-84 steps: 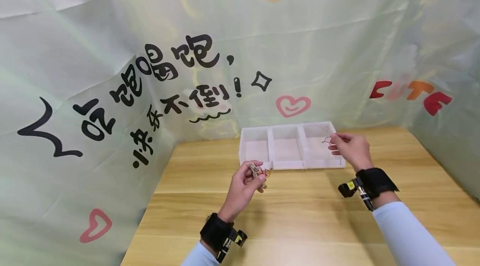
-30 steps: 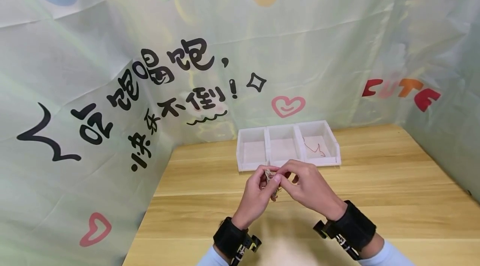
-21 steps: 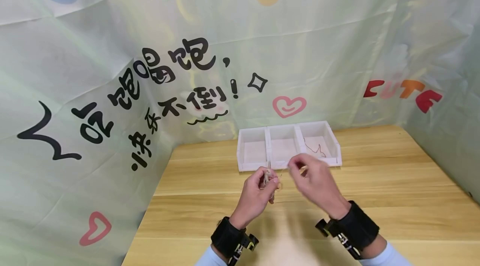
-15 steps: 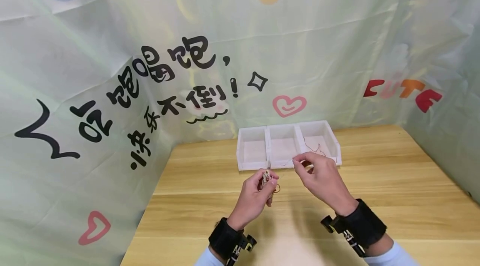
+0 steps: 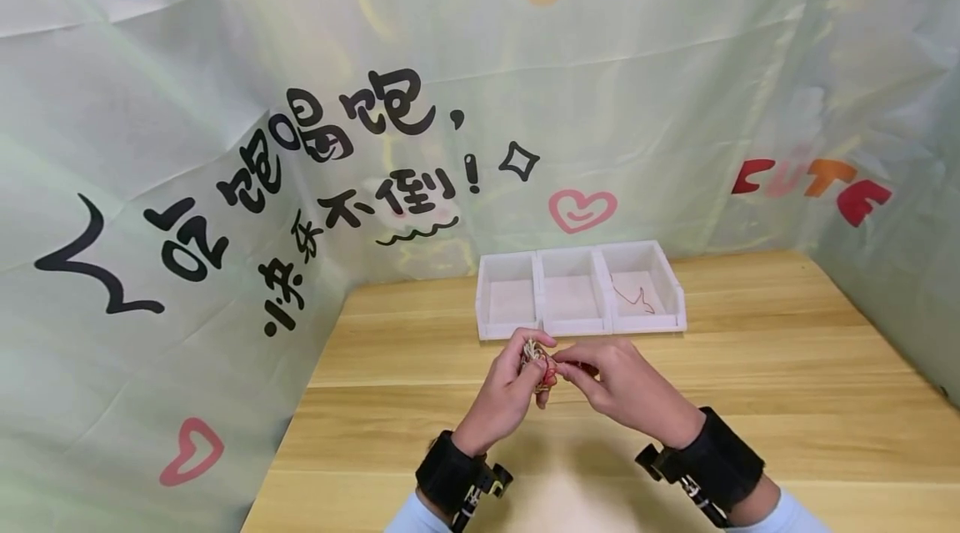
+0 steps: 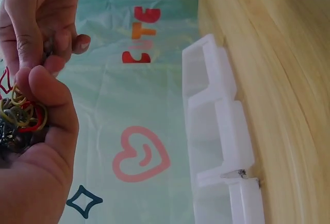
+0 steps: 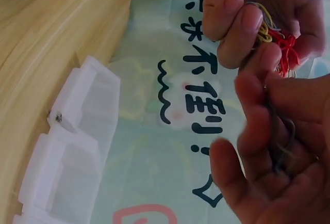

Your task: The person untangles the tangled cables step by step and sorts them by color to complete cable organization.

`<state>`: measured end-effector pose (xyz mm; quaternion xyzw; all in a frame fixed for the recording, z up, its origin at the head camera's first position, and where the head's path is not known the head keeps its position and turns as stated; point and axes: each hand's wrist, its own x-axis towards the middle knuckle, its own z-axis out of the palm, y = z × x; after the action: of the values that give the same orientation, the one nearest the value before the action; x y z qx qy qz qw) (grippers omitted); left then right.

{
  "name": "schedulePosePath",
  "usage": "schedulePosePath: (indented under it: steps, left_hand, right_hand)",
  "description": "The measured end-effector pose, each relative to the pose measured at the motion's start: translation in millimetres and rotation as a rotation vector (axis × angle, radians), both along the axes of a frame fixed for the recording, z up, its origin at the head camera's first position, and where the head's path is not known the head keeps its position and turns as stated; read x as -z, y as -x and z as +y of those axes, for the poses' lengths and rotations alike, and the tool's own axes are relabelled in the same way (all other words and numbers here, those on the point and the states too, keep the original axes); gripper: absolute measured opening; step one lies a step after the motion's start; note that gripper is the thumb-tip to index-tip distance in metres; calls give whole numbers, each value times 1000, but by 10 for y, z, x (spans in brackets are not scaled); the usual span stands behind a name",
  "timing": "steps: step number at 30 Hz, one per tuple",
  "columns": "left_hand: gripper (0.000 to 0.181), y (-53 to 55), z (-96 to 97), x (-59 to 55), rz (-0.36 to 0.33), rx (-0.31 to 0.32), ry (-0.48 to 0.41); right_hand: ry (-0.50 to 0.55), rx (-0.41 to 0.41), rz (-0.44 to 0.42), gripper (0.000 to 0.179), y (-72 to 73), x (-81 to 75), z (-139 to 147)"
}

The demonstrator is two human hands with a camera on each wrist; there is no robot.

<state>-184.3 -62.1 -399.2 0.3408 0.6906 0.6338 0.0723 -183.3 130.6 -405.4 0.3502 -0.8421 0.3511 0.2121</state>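
My left hand [image 5: 501, 399] holds a tangled bundle of strings [image 5: 537, 359], with the thumb over its near side. Red, yellow and grey loops of it show in the left wrist view, spilling between the fingers. The right hand [image 5: 633, 389] is right beside the bundle, thumb and index finger pinched together at its edge. In the right wrist view, a grey string [image 7: 281, 152] runs from that pinch across the curled fingers into the right palm. One thin reddish string [image 5: 639, 299] lies in the right compartment of the white tray [image 5: 604, 291], beyond the hands.
The tray has three compartments and stands at the back of the wooden table [image 5: 405, 408]. A printed cloth [image 5: 465, 32] hangs behind it and along both sides. Each wrist wears a black strap [image 5: 720, 462] with a small camera.
Earlier, the right hand reached over the tray's right compartment, and a reddish string now shows there. It came back to the bundle, drew a strand rightward, then returned beside the left hand.
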Motion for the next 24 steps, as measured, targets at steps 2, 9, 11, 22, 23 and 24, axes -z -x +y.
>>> schedulePosePath:
  steps: [2, 9, 11, 22, 23, 24]
  left_hand:
    - [26, -10, -1, -9, 1, -7, 0]
    - [20, -43, -2, 13, -5, 3, -19]
    - [17, -57, -17, 35, -32, 17, -20]
    - [14, -96, -261, 127, -79, -5, -36]
    - [14, -92, -261, 121, -73, -6, -36]
    - [14, -92, -260, 116, -66, -5, -36]
  right_hand:
    - [26, 35, 15, 12, 4, -5, -3]
    - [156, 156, 12, 10, 85, 53, 32]
    - [215, 221, 19, 8, 151, 74, 85]
    - [392, 476, -21, 15, 449, 16, 392]
    - [385, 480, -25, 16, 494, 24, 379]
    - [378, 481, -34, 17, 545, 39, 367]
